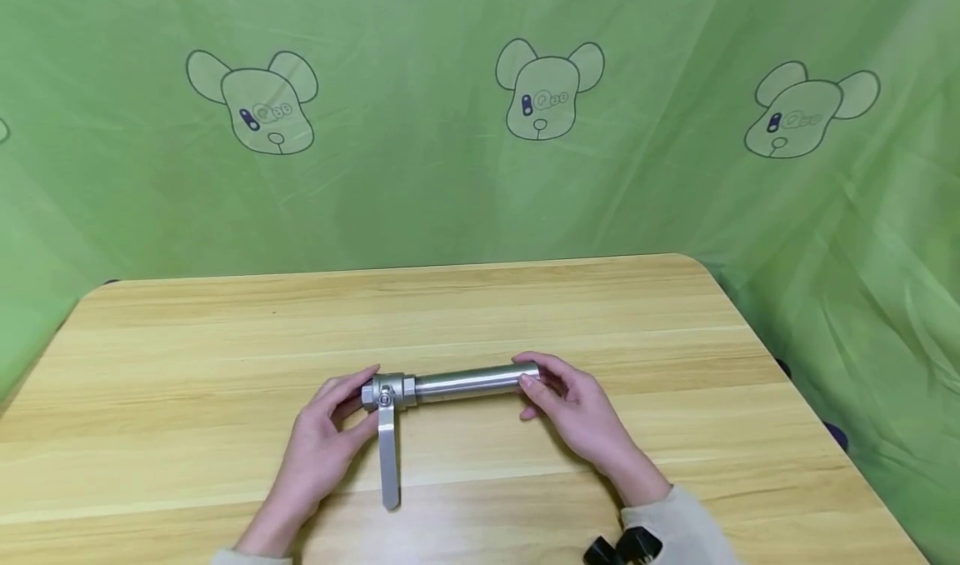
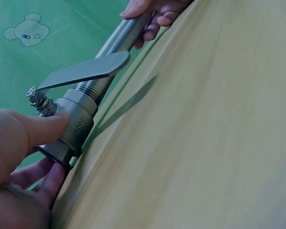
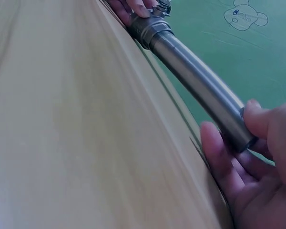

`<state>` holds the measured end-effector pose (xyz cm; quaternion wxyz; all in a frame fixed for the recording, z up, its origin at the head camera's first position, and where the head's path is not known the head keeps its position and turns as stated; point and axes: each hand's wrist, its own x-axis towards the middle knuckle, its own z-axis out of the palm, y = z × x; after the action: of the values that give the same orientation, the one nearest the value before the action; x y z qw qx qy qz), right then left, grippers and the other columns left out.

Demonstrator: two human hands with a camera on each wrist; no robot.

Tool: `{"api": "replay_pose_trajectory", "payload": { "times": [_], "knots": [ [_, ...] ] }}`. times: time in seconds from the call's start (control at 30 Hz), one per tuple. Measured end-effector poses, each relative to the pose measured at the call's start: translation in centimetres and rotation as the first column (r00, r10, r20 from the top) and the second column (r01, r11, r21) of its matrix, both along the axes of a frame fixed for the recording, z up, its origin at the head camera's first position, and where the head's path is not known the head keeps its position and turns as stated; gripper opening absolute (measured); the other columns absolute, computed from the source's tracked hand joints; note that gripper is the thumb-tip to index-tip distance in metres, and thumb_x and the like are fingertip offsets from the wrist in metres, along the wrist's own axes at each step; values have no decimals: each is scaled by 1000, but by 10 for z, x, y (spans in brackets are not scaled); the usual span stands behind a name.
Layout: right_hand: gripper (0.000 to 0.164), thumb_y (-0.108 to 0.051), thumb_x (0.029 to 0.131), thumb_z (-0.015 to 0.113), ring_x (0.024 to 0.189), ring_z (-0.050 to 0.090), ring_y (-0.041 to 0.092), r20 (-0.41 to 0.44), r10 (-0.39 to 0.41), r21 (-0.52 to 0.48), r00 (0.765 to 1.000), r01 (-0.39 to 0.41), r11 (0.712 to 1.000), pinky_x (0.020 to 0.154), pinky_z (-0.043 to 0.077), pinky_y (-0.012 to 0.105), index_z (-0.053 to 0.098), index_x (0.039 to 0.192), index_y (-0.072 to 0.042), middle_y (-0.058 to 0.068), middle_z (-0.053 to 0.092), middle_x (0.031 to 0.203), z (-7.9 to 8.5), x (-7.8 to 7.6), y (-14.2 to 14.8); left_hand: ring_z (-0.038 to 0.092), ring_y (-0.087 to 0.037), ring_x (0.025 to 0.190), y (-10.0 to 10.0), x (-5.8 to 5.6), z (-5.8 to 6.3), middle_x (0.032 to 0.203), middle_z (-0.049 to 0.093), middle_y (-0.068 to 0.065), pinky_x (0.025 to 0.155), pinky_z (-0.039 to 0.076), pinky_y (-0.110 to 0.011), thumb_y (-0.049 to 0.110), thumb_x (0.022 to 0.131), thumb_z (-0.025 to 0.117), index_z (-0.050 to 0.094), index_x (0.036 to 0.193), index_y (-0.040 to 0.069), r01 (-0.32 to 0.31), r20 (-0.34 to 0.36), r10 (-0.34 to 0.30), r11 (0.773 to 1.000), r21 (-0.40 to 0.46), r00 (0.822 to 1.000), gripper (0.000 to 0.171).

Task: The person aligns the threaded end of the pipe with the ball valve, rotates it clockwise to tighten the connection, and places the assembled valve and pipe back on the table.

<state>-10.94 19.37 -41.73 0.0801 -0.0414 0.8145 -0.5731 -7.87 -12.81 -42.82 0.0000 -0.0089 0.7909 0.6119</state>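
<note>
A metal ball valve (image 1: 388,390) with a flat lever handle (image 1: 388,457) joins a straight steel pipe (image 1: 472,383); threads show at the joint in the left wrist view. My left hand (image 1: 322,440) grips the valve body at its left end, thumb on the near side and fingers round the far side. The lever points toward me. At the pipe's other end, my right hand (image 1: 581,415) holds the tip between thumb and fingers. The pipe's open end (image 3: 247,144) shows in the right wrist view. Valve and pipe lie level, close over the table.
The wooden table (image 1: 225,340) has rounded far corners. Behind it and on the right hangs a green curtain (image 1: 420,198) printed with mouse-head outlines. A black device (image 1: 626,546) sits at my right sleeve.
</note>
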Motion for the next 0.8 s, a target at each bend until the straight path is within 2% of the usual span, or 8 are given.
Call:
{"api": "replay_pose_trajectory", "payload": {
  "times": [0.1,0.2,0.4,0.53,0.7,0.8],
  "knots": [
    [38,-21,108,68,88,76,16,-18,-56,30,998,56,998,86,65,22,68,145,-16,15,70,123,0,-1,-3,65,-32,135,1,1,1,144,64,-15,113,53,-16,-2,92,81,61,151,12,-31,35,31,1000,-3,999,64],
    [41,-22,105,71,97,73,14,-24,-79,31,997,80,996,88,64,19,68,146,-16,15,71,124,0,-1,-4,66,-32,135,2,1,1,144,65,-14,115,54,-22,1,92,82,63,149,12,-50,61,51,999,-5,997,61],
    [51,-11,95,82,112,69,16,3,-79,-68,997,79,995,95,62,15,64,143,-5,19,70,131,1,-2,-1,66,-33,135,2,0,0,139,67,-14,112,53,-16,-1,91,82,64,149,10,-57,54,57,998,5,997,61],
    [45,-5,95,80,107,71,15,32,-98,-82,995,100,992,92,64,17,67,138,-2,19,72,126,-1,-3,0,66,-32,136,2,-1,0,142,66,-14,110,52,-12,-1,93,80,63,150,10,-58,56,57,998,20,997,61],
    [38,-9,98,78,92,74,15,56,-124,-39,991,126,991,83,67,22,71,135,-4,16,75,114,-2,-4,-2,65,-31,136,2,-1,1,143,66,-13,109,51,-10,1,95,79,62,151,9,-60,57,59,998,15,997,59],
    [33,-17,103,74,85,74,15,40,-133,-12,990,134,991,76,67,24,72,133,-3,15,76,105,-2,-4,-4,65,-32,137,2,-1,1,144,66,-14,111,52,-12,0,95,79,62,150,9,-56,54,55,998,10,997,59]
  ]
}}
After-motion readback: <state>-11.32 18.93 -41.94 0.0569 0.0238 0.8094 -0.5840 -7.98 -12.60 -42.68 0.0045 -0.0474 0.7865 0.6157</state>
